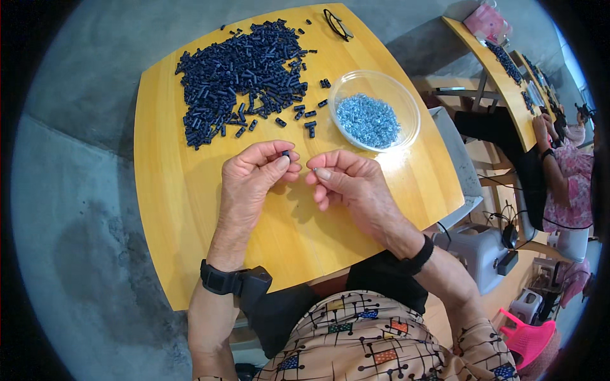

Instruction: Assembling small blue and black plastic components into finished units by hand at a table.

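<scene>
Over the middle of the yellow table, my left hand (pixel 257 170) pinches a small black plastic piece (pixel 286 153) between thumb and fingers. Facing it a short way to the right, my right hand (pixel 346 176) is closed in a pinch on a tiny shiny metal part (pixel 315 169), too small to name further. Beyond my left hand spreads a large pile of short black tubular pieces (pixel 241 79). A clear round plastic bowl (pixel 406 132) stands past my right hand, holding many small silvery-blue metal parts (pixel 367 120).
Several loose black pieces (pixel 310 127) lie between pile and bowl. Black-framed glasses (pixel 338 25) rest at the table's (pixel 210 254) far edge. On the right, a person (pixel 559 165) sits at another table (pixel 470 44). A grey plastic box (pixel 480 251) stands beside my table.
</scene>
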A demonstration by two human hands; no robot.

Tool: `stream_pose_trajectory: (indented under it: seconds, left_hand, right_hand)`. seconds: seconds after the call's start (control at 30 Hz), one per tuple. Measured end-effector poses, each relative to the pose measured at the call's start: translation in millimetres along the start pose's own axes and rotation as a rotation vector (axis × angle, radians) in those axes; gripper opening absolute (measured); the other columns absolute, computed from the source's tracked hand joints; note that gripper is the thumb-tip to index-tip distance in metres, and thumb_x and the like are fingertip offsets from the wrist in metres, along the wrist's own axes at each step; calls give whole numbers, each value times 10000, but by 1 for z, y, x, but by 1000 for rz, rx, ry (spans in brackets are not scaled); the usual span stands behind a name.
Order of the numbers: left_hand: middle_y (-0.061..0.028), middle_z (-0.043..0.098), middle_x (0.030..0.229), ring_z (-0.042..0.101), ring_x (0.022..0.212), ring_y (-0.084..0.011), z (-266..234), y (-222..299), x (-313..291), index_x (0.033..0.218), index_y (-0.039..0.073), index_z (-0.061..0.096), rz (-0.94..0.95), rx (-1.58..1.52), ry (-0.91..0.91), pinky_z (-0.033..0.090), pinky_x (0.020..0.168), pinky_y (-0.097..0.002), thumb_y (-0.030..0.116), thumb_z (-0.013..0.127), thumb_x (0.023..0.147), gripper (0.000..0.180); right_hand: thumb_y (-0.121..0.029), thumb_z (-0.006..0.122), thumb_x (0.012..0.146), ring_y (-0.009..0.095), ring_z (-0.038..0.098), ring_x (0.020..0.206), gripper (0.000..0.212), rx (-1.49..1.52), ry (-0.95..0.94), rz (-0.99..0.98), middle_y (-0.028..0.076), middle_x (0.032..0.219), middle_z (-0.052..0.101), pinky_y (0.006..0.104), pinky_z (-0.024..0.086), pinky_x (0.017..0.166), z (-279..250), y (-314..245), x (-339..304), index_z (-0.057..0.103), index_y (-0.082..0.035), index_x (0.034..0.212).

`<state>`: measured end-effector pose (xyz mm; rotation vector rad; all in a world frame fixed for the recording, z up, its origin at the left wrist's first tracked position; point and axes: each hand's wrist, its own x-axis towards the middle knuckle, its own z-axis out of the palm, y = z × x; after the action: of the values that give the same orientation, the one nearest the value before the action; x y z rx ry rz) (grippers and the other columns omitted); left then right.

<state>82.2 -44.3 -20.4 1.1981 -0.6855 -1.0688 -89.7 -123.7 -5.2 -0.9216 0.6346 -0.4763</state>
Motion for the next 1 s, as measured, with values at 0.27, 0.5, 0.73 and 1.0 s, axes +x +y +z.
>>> stream_pose_trajectory:
  seconds: [0.27,0.5,0.73,1.0]
  left_hand:
    - [-110,674,968,668,832,-150,2,-2,1,1072,-36,637,11,3,-62,553,765,-254,11,602,877,204]
    - [-93,678,926,645,776,-128,0,-1,0,1054,-17,640,23,78,4,545,711,-250,26,617,869,192]
    - [-57,655,858,599,699,-100,2,-6,3,1059,-22,638,106,134,134,506,641,-230,52,622,876,199]
    - [-60,649,894,597,729,-102,2,-3,1,1094,-15,632,94,132,142,512,674,-239,68,607,890,221]
  right_hand:
    - [-82,551,938,102,619,661,150,15,-1,12,66,891,664,225,523,602,-2,1,1,587,9,1052]
    - [-11,578,895,78,596,634,131,-465,120,-423,43,808,656,215,496,572,-9,-27,-10,631,2,1014]
    - [16,649,827,53,542,541,73,-878,420,-668,20,711,640,201,446,487,-42,-53,-8,668,1,896]
    - [-1,646,841,41,519,530,99,-657,320,-537,1,685,616,177,403,457,-33,-57,-17,661,2,939]
